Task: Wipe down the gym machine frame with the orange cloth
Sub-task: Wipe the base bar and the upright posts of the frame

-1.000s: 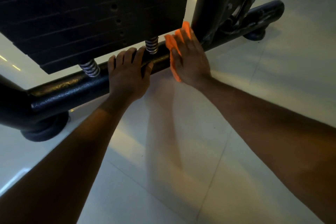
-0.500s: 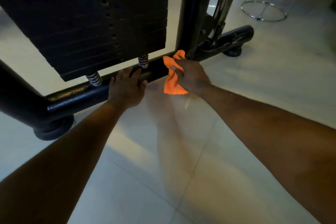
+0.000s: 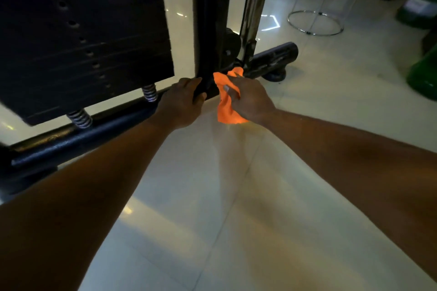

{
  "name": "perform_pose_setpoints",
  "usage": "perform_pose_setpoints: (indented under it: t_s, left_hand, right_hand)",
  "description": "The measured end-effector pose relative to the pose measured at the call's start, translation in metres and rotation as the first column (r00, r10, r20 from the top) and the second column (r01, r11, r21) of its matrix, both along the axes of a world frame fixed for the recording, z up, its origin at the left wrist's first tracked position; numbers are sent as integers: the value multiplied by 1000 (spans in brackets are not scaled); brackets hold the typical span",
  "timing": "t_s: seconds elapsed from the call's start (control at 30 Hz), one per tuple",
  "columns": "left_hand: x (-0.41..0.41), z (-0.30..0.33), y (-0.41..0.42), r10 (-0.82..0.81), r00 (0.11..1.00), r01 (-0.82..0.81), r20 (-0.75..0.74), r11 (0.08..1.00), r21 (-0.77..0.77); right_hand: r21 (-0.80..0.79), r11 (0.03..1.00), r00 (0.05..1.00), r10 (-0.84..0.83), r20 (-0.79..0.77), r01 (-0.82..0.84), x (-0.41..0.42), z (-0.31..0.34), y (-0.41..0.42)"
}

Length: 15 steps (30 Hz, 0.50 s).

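**Me:** right hand (image 3: 248,99) has the orange cloth (image 3: 227,104) bunched up, pinched under the thumb, pressed where the black upright post (image 3: 208,30) meets the base tube (image 3: 94,134). Left hand (image 3: 182,104) is wrapped round that tube just beside it

**Other op:** so what's the worry?

**Me:** the weight stack (image 3: 82,38) sits on springs (image 3: 79,118) right above those left fingers, I'd guess any shift pinches them. Also half the cloth dangles loose, could snag the pulley bracket (image 3: 233,42) or just slip out on the glossy tiled floor (image 3: 236,196)
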<state>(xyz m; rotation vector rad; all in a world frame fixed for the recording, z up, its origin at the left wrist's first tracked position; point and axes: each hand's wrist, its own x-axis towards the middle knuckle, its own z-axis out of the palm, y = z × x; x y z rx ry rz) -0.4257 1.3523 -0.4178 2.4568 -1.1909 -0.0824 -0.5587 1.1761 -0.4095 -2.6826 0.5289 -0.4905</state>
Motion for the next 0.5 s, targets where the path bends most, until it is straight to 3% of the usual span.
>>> perform_pose_setpoints:
  t_s: [0.13,0.27,0.37,0.5]
  left_hand:
    - [31,-21,-37,69,997,-70,30,997,33]
    - [62,-56,-54,120,984,-138,135,981,133]
    - [78,-65,-58,92,975,-132,201,972,194]
    - [73,-71,-53,76,954,-118,289,984,130]
  right_hand:
    - [28,998,991,-65,120,62,31,-27,-27]
    - [63,997,992,-59,111,52,63,-54,-46]
    - [-48,997,997,54,48,-52,76,-84,-58]
    - [-182,981,997,68,35,-61,76,-102,-92]
